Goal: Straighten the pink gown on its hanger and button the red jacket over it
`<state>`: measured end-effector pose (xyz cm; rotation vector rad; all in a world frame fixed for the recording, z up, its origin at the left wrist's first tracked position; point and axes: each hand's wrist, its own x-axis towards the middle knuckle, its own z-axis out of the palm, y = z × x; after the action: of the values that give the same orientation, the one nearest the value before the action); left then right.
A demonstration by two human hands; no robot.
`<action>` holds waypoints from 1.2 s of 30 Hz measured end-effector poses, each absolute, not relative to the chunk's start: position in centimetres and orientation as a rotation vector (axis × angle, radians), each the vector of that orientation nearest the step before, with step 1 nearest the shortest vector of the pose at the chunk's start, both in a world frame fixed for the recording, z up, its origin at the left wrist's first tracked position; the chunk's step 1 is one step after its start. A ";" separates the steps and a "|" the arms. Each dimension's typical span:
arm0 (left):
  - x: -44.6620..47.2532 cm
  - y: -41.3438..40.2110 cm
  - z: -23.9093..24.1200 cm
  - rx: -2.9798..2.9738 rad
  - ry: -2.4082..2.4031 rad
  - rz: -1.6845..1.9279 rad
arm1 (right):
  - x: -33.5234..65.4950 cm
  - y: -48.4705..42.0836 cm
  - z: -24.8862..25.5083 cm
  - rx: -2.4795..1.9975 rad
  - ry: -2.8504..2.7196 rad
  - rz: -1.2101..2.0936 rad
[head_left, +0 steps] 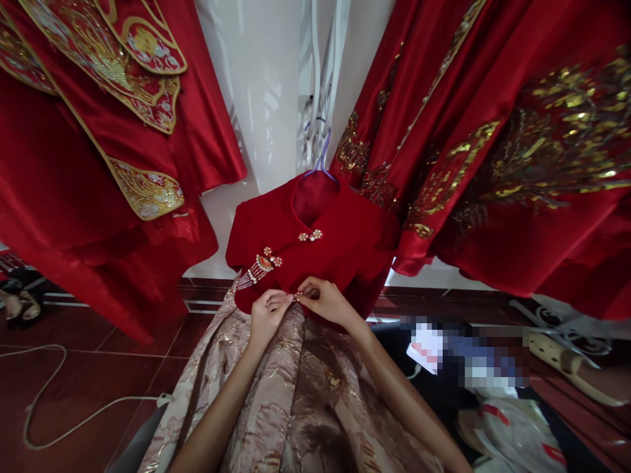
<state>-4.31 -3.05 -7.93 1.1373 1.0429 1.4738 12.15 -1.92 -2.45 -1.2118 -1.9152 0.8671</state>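
Note:
A short dark red jacket (345,243) hangs on a purple hanger (321,161) over a beige brocade skirt (296,394). It carries a pearl clasp (310,235) near the collar and a tasselled brooch (261,265) lower left. My left hand (266,316) and my right hand (323,299) meet at the jacket's lower hem, the fingers of both pinched together on a small fastening there. What they pinch is too small to make out.
Red robes with gold embroidery hang at the left (98,131) and the right (517,144). A white wall (266,98) stands behind. A white cable (59,420) lies on the dark red floor, shoes (20,302) at far left, bags and clutter (513,420) at lower right.

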 end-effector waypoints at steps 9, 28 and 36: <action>-4.4 0.0 -4.0 0.741 0.855 1.551 | 15.2 -2.3 0.7 -1.026 -2.087 1.124; -4.8 0.8 -1.3 0.514 0.810 1.437 | 13.6 -2.5 -0.1 -0.941 -2.077 1.083; -4.7 0.6 -0.2 0.360 0.805 1.369 | 13.6 -2.5 -0.2 -0.922 -2.061 1.095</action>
<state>-4.73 0.57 -0.16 0.3600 0.8046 1.3690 13.59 -2.46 -0.19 -0.9221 -2.0612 1.0948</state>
